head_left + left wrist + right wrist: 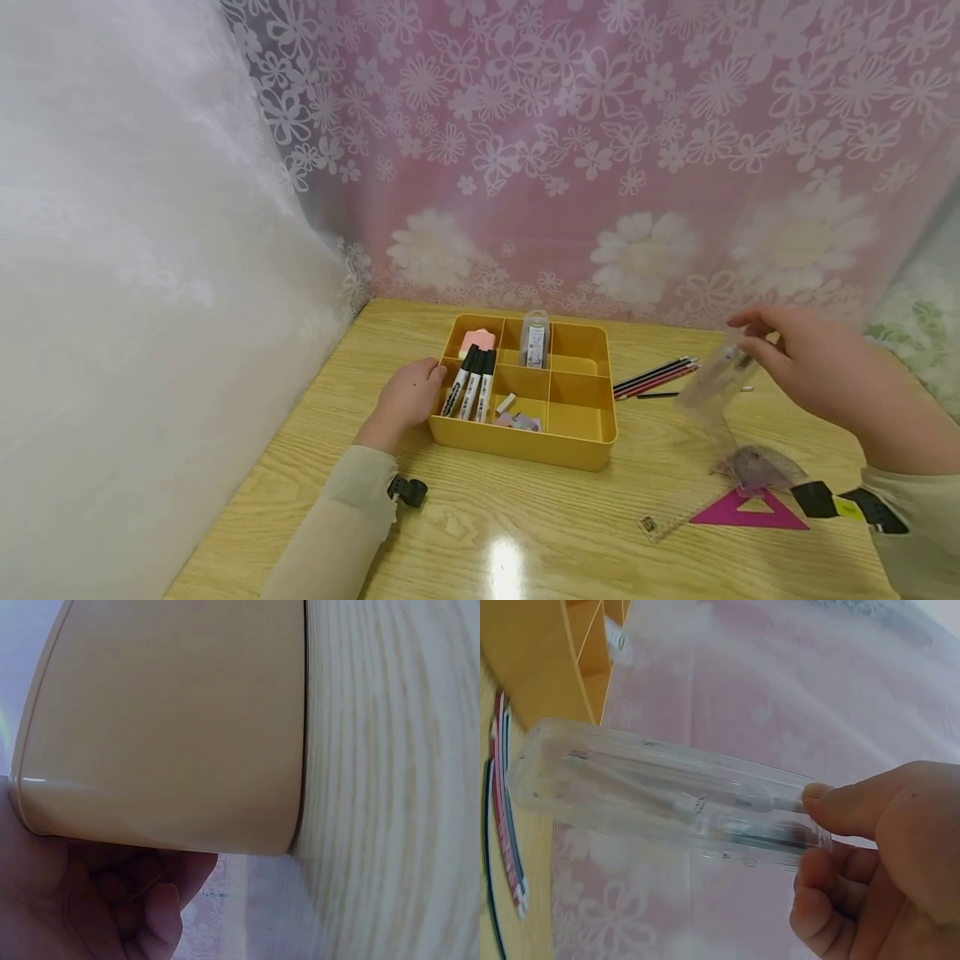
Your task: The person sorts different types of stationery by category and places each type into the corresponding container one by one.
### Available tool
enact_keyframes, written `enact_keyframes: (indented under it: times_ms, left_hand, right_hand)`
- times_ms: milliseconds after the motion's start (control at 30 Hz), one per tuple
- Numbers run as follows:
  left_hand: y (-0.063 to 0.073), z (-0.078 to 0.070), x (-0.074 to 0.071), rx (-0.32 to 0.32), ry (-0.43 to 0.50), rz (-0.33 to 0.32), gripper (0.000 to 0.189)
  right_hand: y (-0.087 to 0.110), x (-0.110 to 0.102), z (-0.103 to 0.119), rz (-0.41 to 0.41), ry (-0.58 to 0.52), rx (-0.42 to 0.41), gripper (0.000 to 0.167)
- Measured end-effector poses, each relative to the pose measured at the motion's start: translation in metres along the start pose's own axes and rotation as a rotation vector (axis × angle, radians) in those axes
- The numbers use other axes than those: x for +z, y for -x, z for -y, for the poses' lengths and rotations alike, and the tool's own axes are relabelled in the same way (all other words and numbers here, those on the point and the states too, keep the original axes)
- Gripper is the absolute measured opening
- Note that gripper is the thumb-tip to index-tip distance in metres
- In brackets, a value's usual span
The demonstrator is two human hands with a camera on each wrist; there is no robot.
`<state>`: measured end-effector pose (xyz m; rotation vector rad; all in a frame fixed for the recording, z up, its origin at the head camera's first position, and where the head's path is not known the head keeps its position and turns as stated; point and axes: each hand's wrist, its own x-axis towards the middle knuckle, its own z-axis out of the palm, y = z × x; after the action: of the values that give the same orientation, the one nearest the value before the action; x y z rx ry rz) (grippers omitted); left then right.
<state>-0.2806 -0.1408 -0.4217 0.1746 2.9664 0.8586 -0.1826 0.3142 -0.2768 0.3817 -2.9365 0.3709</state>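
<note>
My right hand (806, 358) pinches one end of a clear plastic case (667, 791) between thumb and fingers. Through its walls a slim metal drawing compass and a dark piece show. In the head view the case is blurred, raised over the table to the right of a yellow divided organizer box (517, 443). My left hand (408, 392) grips the box's left wall, with fingers curled at its corner in the left wrist view. Inside the box stand three black-capped markers (471, 387), another clear case (535, 343), a pink item (477, 340) and small erasers (517, 421).
Several pencils (656, 377) lie right of the box. Closer to me are a magenta set square (750, 510), a clear ruler (671, 518) and a clear protractor (765, 468), overlapping. A floral curtain (525, 167) hangs behind the wooden table (442, 533).
</note>
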Motion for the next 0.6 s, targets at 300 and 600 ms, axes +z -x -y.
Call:
enact_keyframes:
  times_ms: [300,600]
  left_hand:
    - [0.001,-0.001,0.003,-0.023,0.026,0.006,0.045]
    - [0.001,0.000,0.001,-0.009,0.018,0.003,0.046]
  right_hand:
    - [-0.059,-0.002,0.055,0.037,-0.036,-0.058,0.032]
    - [-0.118,0.020,0.102,0.028,-0.072,-0.121,0.029]
